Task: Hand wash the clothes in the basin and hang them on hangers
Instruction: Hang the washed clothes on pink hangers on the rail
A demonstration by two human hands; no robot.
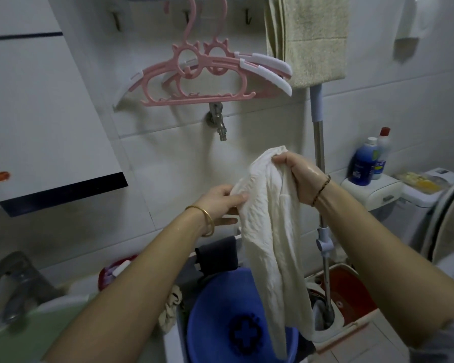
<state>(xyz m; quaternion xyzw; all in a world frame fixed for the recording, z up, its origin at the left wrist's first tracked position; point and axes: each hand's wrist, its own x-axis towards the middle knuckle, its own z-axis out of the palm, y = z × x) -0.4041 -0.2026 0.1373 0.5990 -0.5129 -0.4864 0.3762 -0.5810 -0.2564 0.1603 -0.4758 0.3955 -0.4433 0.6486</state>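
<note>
A wet, wrinkled cream garment (268, 231) hangs in the air over the blue basin (215, 310). My right hand (299, 174) grips its top end, and my left hand (220, 203) pinches its left edge a little lower. The cloth's lower end drapes down to the basin's right rim. Two pink plastic hangers (194, 74) with white tips hang from a rail on the tiled wall, above and left of the garment. A dark garment (218, 254) lies over an edge behind the basin.
A metal wall tap (218, 121) sticks out under the hangers. A green towel (309, 35) hangs at the top right. A mop pole (321, 192) stands in a red mop bucket (346, 297). Detergent bottles (367, 161) sit on the toilet tank. A sink faucet (13, 281) is at the lower left.
</note>
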